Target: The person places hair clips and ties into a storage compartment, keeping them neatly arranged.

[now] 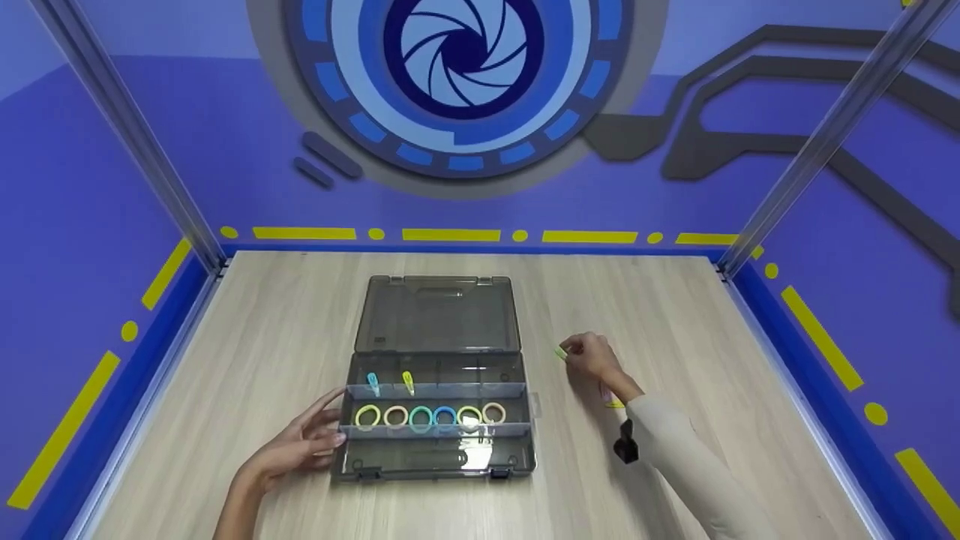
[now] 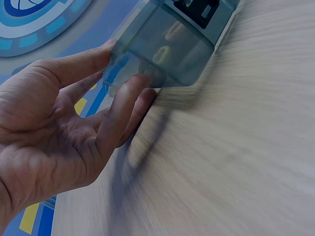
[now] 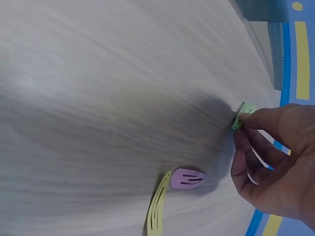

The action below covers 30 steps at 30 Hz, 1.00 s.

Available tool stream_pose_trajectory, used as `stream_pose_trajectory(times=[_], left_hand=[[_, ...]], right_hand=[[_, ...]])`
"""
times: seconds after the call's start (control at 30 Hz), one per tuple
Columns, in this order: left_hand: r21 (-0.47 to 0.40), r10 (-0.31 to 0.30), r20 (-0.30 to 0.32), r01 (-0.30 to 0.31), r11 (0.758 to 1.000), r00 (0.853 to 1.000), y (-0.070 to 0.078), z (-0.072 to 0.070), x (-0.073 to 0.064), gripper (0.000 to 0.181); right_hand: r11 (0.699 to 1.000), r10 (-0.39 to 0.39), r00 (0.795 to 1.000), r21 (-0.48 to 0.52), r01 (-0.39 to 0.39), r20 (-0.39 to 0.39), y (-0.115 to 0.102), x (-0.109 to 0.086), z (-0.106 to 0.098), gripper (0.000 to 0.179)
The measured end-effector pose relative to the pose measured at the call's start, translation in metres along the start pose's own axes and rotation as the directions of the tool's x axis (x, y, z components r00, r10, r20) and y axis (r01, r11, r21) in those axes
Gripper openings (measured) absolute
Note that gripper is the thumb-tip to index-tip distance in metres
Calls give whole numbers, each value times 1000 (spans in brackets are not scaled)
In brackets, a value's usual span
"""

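Note:
A grey see-through compartment box [image 1: 439,455] lies on the table, its lid [image 1: 441,319] swung back. My left hand [image 1: 292,444] rests against the box's left side, with loosely bent fingers touching the wall. To the right of the box, my right hand [image 1: 594,356] pinches a green snap hair clip [image 3: 243,115] between thumb and fingertips, just over the table. A blue hair clip [image 1: 373,384] and a yellow hair clip [image 1: 408,382] stand in the back row. Along the middle row sit several coloured hair ties [image 1: 421,419].
A purple hair clip [image 3: 186,178] and a long yellow hair clip [image 3: 157,206] lie on the table [image 1: 300,315] beneath the right forearm. A black object [image 1: 626,444] is at the right sleeve. Metal posts [image 1: 825,139] and printed panels [image 1: 465,214] border the table.

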<state>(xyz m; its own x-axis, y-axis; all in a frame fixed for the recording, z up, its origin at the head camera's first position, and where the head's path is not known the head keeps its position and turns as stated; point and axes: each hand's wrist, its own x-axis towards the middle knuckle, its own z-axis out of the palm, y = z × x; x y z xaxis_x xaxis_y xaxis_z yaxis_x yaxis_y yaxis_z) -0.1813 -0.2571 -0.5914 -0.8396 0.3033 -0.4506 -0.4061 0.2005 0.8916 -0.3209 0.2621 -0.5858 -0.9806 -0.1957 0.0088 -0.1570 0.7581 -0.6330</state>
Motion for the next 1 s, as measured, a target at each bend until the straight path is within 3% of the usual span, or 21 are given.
stream_pose_trajectory(times=[0.23,0.4,0.67,0.8,1.0], left_hand=[[-7,1,-5,-1,1000,1000,-1,0,0,89],[-17,9,-1,-9,1000,1000,-2,-1,0,88],[-11,11,1,-11,1000,1000,-2,-2,0,89],[-12,9,-2,-9,1000,1000,-2,-1,1,90],[-10,4,-5,-4,1000,1000,-1,-1,1,90]], right_hand=[[985,22,999,169,-29,45,-9,3,-3,30],[956,68,995,279,-86,72,-24,7,-4,34],[909,8,994,413,-51,106,-64,0,-5,35],[890,-6,994,454,-43,107,-66,9,9,36],[890,-25,992,455,-35,126,-88,12,19,34]])
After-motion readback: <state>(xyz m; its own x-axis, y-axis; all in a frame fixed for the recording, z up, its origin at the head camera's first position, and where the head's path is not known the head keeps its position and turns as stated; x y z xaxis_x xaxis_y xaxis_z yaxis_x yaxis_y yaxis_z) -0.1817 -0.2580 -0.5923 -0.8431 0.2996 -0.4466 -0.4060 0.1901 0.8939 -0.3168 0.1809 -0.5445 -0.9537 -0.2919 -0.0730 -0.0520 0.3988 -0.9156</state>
